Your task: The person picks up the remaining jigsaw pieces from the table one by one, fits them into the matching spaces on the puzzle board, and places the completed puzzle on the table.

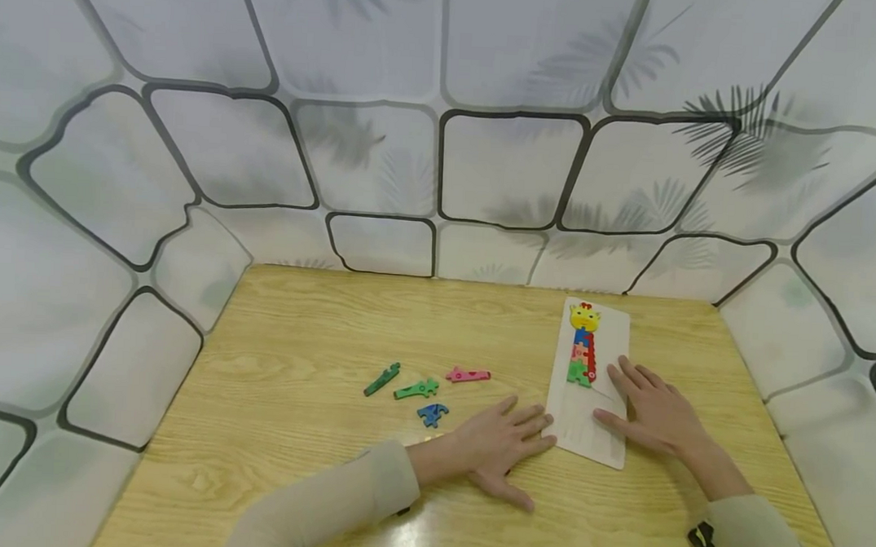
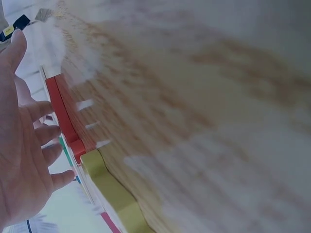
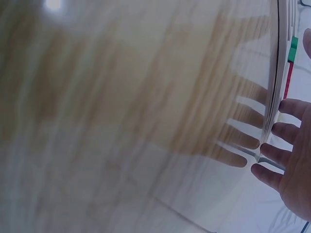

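Note:
A white puzzle board (image 1: pixel 585 439) lies on the table, with a giraffe's yellow head piece (image 1: pixel 585 317) and blue, pink, red and green neck pieces fitted below it. My left hand (image 1: pixel 500 447) is spread flat, its fingertips at the board's lower left edge. On the other side, my right hand (image 1: pixel 655 409) has straight fingers over the board's right edge. Neither hand holds a piece. The left wrist view shows a red piece (image 2: pixel 60 109) and a yellow piece (image 2: pixel 114 191) on the table near the left hand; the left forearm mostly hides them from the head view.
Left of the board lie a pink piece (image 1: pixel 469 375), a green piece (image 1: pixel 416 388), a dark green piece (image 1: pixel 382 380) and a blue piece (image 1: pixel 432 414). The wooden table (image 1: pixel 297 316) meets a patterned cloth wall (image 1: pixel 384 173) behind and at both sides.

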Demonstrator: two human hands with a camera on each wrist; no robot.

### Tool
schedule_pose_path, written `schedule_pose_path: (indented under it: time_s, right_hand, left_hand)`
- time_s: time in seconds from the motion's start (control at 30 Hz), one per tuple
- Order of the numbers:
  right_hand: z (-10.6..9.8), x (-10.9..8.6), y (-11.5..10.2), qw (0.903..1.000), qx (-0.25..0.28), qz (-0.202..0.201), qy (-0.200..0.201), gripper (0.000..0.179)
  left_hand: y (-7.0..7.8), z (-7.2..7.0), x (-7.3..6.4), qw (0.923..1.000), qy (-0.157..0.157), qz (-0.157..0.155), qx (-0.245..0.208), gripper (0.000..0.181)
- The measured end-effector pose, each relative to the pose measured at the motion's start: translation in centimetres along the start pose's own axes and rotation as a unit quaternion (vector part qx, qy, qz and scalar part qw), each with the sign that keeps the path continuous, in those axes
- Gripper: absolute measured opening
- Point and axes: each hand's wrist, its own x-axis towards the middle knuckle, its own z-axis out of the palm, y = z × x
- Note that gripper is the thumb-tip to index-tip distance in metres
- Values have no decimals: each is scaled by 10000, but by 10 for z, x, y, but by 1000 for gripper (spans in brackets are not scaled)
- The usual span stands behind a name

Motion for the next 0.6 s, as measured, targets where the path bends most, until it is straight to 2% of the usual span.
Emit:
schedule_pose_path:
  time_s: [0.6]
  right_hand:
    - [0,11,-9,9995,-144,-262,106,94]
  left_hand:
    - [0,0,-8,9999,78,-110,-31,102]
